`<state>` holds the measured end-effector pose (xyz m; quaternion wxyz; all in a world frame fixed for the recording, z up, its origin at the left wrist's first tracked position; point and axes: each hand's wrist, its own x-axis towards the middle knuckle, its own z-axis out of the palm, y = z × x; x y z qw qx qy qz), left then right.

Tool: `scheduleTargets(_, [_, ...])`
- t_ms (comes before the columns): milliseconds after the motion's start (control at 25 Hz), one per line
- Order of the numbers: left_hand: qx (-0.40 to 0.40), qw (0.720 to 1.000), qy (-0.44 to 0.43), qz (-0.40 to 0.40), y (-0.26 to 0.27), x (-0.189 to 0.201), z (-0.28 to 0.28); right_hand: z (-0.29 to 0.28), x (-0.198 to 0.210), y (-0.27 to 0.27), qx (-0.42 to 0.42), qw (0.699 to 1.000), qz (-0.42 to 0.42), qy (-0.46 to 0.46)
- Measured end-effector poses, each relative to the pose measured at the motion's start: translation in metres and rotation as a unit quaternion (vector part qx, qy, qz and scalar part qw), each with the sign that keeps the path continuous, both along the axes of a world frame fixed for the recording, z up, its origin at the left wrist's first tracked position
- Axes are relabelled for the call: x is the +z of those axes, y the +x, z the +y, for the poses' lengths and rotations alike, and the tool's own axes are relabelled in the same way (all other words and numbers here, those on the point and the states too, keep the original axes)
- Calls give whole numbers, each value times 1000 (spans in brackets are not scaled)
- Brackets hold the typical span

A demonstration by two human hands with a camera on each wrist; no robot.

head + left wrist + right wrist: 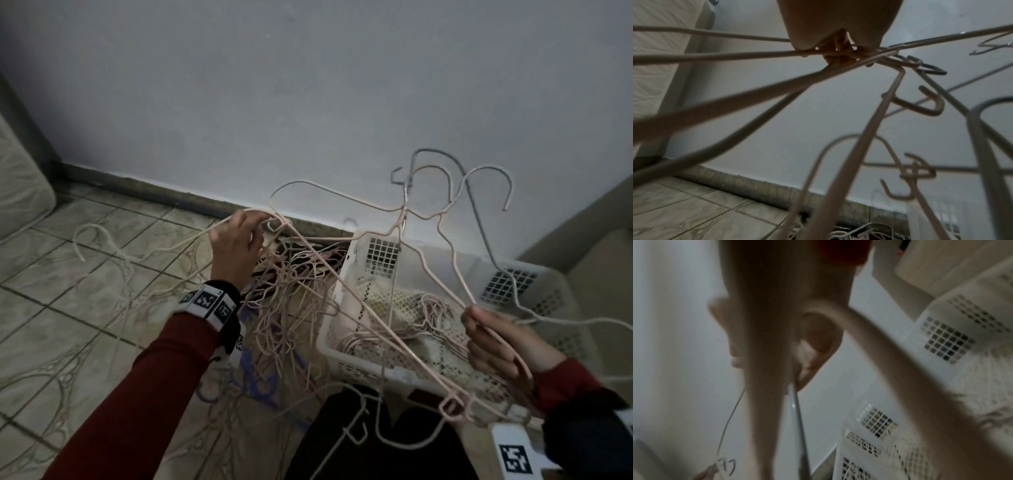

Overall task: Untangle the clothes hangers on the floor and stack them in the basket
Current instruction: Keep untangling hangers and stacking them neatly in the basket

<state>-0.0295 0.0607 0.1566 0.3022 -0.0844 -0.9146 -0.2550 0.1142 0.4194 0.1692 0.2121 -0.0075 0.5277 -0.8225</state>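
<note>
A tangled heap of thin pink and grey wire hangers [291,301] lies on the tiled floor left of a white perforated basket [342,346]. My left hand [236,243] is raised above the heap and grips the ends of several hangers [840,53]. My right hand [493,339] grips the lower bars of a lifted bunch of hangers [428,219], whose hooks point up over the basket. The two held bunches are still interlocked. More hangers [435,318] lie inside the basket. The right wrist view is blurred; the hand [809,353] holds wires beside the basket wall [945,340].
A grey wall and dark skirting [154,192] run behind the heap. A mattress edge [20,192] stands at the far left. One loose hanger [99,240] lies on the floor tiles to the left. My dark-trousered legs [376,442] are at the bottom.
</note>
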Motion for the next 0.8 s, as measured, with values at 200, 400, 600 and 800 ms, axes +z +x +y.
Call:
scheduleTargets(200, [-2,997,-82,4,2,19,4,10,-3,-12,-115,978,41,168])
scheduleTargets(400, [-58,987,-150,-3,5,33,7,15,-12,-13,-78,959,-39,269])
scheduleTargets(600, [-121,984,-125,-25,-7,34,8,5,-37,-4,-145,940,10,310])
scheduleTargets(800, [-42,986,-85,-138,-22,-3,-1,-8,-43,11,-200,927,93,304])
